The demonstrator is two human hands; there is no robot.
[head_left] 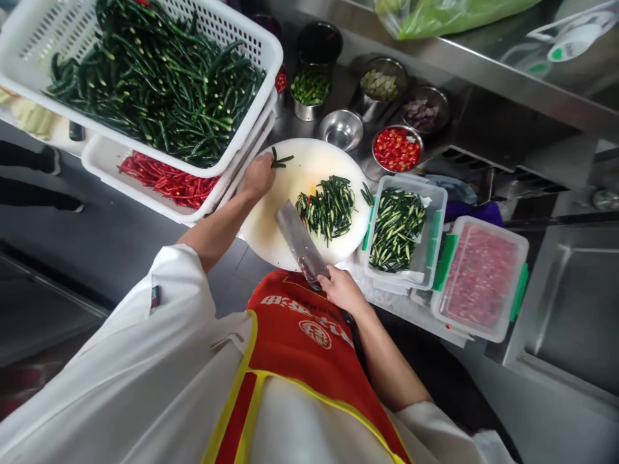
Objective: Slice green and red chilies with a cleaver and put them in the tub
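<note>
My left hand point(260, 174), its fingers closed, is at the left edge of the round white cutting board point(264, 222). A few dark green chili peppers point(279, 160) stick out from its fingertips. In my right hand point(341, 288) is the handle of a cleaver point(300, 240), whose broad blade lies over the near part of the board. Just beyond the blade sits a pile of sliced green chilies point(333, 207), with a bit of red among them. One loose green piece point(367, 193) rests at the board's right edge.
A white basket of whole green chilies point(164, 90) stands at upper left, above red chilies point(169, 182). Right of the board are tubs of sliced green chilies point(397, 229) and minced meat point(481, 270). Metal bowls, one with chopped red chilies point(396, 149), line the back.
</note>
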